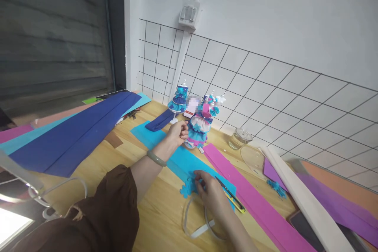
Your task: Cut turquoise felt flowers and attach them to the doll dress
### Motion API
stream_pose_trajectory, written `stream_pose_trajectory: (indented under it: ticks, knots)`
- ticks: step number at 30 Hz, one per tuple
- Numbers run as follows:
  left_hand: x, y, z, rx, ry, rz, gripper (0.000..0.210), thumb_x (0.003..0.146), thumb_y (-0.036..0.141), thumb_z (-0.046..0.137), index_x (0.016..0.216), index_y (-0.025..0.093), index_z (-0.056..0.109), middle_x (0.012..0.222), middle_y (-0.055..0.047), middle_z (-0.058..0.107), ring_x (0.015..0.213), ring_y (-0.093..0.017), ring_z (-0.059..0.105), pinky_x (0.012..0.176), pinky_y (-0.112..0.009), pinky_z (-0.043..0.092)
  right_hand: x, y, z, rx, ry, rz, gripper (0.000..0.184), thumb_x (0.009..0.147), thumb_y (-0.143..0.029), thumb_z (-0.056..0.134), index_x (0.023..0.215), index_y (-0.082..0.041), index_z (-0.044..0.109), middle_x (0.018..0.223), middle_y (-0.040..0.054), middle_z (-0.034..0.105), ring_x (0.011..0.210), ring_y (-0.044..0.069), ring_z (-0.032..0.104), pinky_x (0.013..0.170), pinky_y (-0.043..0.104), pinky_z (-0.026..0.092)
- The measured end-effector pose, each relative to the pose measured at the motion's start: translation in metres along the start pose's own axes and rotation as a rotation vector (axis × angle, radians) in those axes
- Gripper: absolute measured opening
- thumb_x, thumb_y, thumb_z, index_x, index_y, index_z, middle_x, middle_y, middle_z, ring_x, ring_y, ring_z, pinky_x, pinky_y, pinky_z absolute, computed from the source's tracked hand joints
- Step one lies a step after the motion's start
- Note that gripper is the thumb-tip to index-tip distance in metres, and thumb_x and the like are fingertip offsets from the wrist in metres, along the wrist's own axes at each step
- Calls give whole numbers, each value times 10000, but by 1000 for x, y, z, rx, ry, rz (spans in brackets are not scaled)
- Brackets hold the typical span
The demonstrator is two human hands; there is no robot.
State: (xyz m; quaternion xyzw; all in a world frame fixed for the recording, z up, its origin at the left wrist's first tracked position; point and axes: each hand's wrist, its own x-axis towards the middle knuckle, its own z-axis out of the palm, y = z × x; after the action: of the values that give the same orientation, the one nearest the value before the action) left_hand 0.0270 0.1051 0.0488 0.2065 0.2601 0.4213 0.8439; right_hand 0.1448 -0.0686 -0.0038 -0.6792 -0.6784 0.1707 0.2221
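Observation:
My left hand (178,133) is closed, its fingers curled against the side of a small dress form in a tiered pink, blue and white paper dress (199,128). What the fingers may pinch is hidden. My right hand (211,189) is lower down, over a light blue paper strip (180,161), with its fingers bent together. Blue flower cutouts (186,188) lie right beside its fingertips; whether it holds one I cannot tell. Partly behind that hand is a yellow and black cutter (236,202). A second dress form in a blue paper dress (178,100) stands behind my left hand.
A dark blue sheet (76,130) covers the left side. Rightward lie a pink strip (245,193), a glass of liquid (239,138), a white roll (307,201) and more blue cutouts (277,189). A white ribbon loop (186,220) sits under my right wrist. A wire grid (248,75) lines the wall.

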Motion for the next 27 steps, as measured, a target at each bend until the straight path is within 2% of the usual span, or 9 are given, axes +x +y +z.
stream_pose_trajectory:
  ticks: [4, 9, 13, 18, 22, 27]
  knots:
    - [4, -1, -2, -7, -18, 30, 105, 642, 81, 470, 717, 150, 444, 470, 77, 360, 290, -1, 255, 297, -136, 116, 0, 5, -6, -57, 27, -1, 294, 784, -173, 387, 996, -172, 591, 939, 72, 634, 845, 214, 593, 712, 308, 444]
    - [7, -3, -4, -7, -43, 43, 89, 646, 87, 471, 708, 148, 454, 465, 77, 358, 287, -4, 249, 293, -142, 107, 1, 5, -5, -84, 3, -21, 250, 785, -187, 437, 975, -173, 598, 920, 65, 637, 741, 182, 601, 685, 288, 447]
    - [6, -3, -5, -9, -58, 46, 92, 648, 82, 458, 716, 144, 466, 463, 73, 363, 287, -9, 249, 290, -144, 117, 3, -6, 2, -190, -16, -98, 293, 780, -168, 469, 1045, -165, 594, 945, 88, 645, 836, 200, 598, 723, 281, 435]
    - [11, -4, -8, -7, -57, 57, 81, 649, 88, 466, 707, 143, 462, 457, 73, 364, 284, -10, 242, 286, -146, 110, 8, -6, 10, -316, -32, -99, 381, 761, -66, 398, 1076, -154, 592, 935, 99, 659, 891, 203, 594, 767, 273, 410]
    - [14, -5, -10, -8, -44, 71, 95, 641, 90, 474, 719, 143, 468, 458, 75, 369, 282, -9, 249, 289, -145, 104, 10, 0, 8, -183, -13, -55, 380, 768, -97, 382, 1086, -148, 585, 973, 97, 653, 873, 189, 598, 742, 253, 417]
    - [10, -3, -7, -12, -56, 61, 74, 641, 86, 476, 687, 142, 457, 459, 71, 375, 287, -7, 265, 291, -144, 113, 9, 2, 7, 85, -22, -8, 323, 773, -167, 399, 1033, -140, 590, 812, 62, 662, 689, 170, 598, 617, 255, 427]
